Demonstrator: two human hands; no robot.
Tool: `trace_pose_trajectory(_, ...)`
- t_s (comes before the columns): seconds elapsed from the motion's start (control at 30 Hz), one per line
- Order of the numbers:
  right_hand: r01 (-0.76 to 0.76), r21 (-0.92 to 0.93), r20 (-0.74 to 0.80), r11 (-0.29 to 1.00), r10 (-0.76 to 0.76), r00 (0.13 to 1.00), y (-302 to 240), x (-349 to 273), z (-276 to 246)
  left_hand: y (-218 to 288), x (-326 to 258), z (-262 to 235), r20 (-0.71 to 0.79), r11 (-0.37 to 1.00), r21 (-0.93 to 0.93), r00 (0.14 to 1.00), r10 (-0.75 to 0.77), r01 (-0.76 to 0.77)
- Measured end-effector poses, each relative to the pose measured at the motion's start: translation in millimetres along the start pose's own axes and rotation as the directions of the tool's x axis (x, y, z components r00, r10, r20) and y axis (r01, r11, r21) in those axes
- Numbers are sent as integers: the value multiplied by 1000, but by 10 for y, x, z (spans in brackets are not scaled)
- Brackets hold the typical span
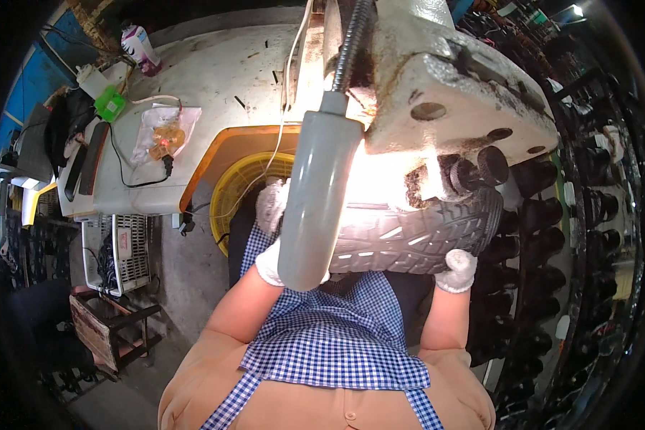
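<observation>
A shoe [416,236] lies sideways under the machine head, its dark grey treaded sole turned toward me. My right hand [456,271], in a white knit glove, grips its right end with the thumb over the sole. My left hand [269,264], gloved too, is at the other end; a grey cylindrical lamp [319,193] on a flexible metal neck hides most of its fingers. A bit of glove shows at the lamp's right edge, against the shoe's near side. The sole's far edge is at a machine part with a round dark knob [492,165]. Glare washes out the contact there.
The white machine head [466,86] overhangs the shoe. Left of it, a worktable [222,64] carries a bottle [140,49], a green container [110,104] and cables. Below are a yellow basket [226,190], a white crate [130,261] and a wooden stool [107,326]. Racks of dark shoes [541,236] stand right.
</observation>
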State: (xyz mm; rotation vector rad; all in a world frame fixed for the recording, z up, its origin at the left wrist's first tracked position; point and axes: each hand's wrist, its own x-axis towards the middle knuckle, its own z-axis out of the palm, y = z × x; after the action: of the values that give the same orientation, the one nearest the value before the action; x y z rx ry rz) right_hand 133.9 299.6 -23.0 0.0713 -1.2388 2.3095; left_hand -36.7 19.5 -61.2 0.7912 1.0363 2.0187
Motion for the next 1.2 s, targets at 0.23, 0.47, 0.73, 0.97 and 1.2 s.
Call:
trace_pose_trajectory(0.23,-189,-434,36,881,227,973,319,-24,385,296,-44,-185,-29,951,262,984,178,-164)
trace_pose_trajectory(0.47,66,-629,389,775,240,889,851,63,844,643,-311,-536,-167,843,-531,986,1,-91)
trace_pose_trajectory(0.73,-7,-618,449,786,360,818,1106,328,1160,336,-835,-923,-326,866,-434,939,107,-249)
trace_pose_trajectory(0.97,-102,-623,567,775,538,624,677,739,1177,302,-1210,-916,-620,832,-428,784,14,-353)
trace_pose_trajectory(1.2,-165,-898,300,408,841,449,248,1013,1040,613,-223,-60,-205,1000,-14,979,18,-21)
